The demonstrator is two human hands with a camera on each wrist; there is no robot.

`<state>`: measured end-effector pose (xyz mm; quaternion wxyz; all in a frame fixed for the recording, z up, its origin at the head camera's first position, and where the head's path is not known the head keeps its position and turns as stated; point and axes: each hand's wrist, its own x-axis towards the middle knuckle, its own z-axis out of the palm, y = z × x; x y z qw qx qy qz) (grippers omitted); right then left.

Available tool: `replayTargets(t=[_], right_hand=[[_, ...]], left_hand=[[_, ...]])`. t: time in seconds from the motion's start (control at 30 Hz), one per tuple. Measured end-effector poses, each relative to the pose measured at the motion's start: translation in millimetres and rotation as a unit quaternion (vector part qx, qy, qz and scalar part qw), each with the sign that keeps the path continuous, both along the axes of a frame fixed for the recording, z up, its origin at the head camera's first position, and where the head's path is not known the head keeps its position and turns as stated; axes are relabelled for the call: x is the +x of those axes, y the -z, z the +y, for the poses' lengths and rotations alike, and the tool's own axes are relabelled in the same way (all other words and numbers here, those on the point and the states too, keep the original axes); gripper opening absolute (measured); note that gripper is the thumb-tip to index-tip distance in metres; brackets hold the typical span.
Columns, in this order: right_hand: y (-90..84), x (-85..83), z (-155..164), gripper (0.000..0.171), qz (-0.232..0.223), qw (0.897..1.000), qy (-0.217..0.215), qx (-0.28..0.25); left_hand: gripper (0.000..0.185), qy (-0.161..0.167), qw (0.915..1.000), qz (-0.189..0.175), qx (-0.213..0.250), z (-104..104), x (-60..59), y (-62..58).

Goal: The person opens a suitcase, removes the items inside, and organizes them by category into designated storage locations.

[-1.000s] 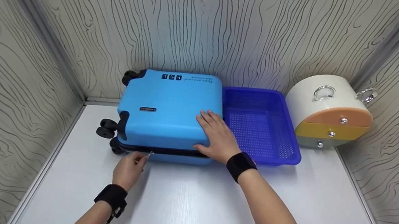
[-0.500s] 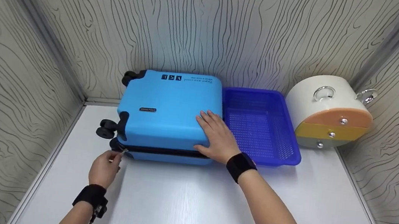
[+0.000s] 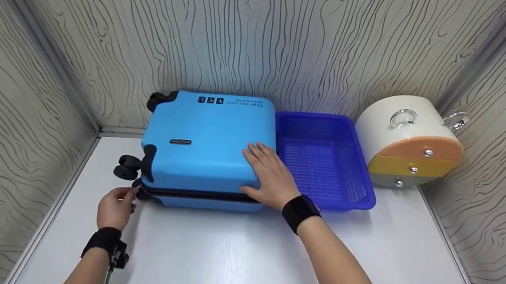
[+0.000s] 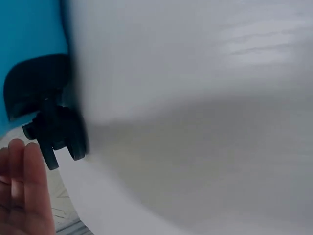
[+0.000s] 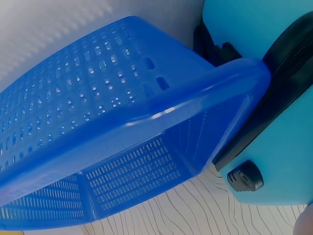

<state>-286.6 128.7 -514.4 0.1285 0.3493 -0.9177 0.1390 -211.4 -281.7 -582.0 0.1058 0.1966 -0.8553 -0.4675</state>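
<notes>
A light blue hard-shell suitcase (image 3: pixel 205 141) lies flat on the white table, its black zipper seam (image 3: pixel 209 195) facing me. My left hand (image 3: pixel 116 207) pinches a small zipper pull (image 3: pixel 139 187) at the seam's left end, beside the lower black wheels (image 3: pixel 128 168); the fingertips mostly hide it. In the left wrist view, the fingers (image 4: pixel 34 178) are close to a twin wheel (image 4: pixel 57 137). On the suitcase's near right corner rests my right hand (image 3: pixel 275 180), fingers extended across the top and thumb along the front side.
Against the suitcase's right side stands a blue perforated plastic basket (image 3: pixel 323 169). Farther right is a rounded white drawer box (image 3: pixel 397 113) with orange, yellow and grey-green drawers and round knobs. Wood-patterned panels (image 3: pixel 246 31) enclose the table (image 3: pixel 211 261) at the back and sides.
My left hand has moved left along the seam with the zipper pull, from left of its middle to the wheel end. The right hand stays on the suitcase. The head view has shifted slightly.
</notes>
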Motion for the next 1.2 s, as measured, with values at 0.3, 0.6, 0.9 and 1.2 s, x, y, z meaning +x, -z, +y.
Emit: replayTargets(t=[0.3, 0.6, 0.9, 1.2], right_hand=[[2.9, 0.5, -6.0, 0.092, 0.008, 1.000, -0.012, -0.010], [4.2, 1.5, -12.9, 0.091, 0.005, 1.000, -0.022, -0.005], [2.6, 0.9, -9.7, 0.091, 0.018, 0.999, -0.021, -0.019], [2.2, 1.2, -3.2, 0.090, 0.008, 1.000, -0.011, -0.019]], left_hand=[[0.030, -0.012, 0.9995, -0.013, -0.026, -10.8, -8.3, -8.4], [0.033, -0.043, 0.9969, -0.031, -0.058, -16.4, -10.9, -16.7], [0.052, -0.065, 0.9944, 0.066, -0.051, -24.5, -15.8, -33.2], [0.073, 0.138, 0.9241, 0.236, -0.267, 32.3, -38.2, -98.5]])
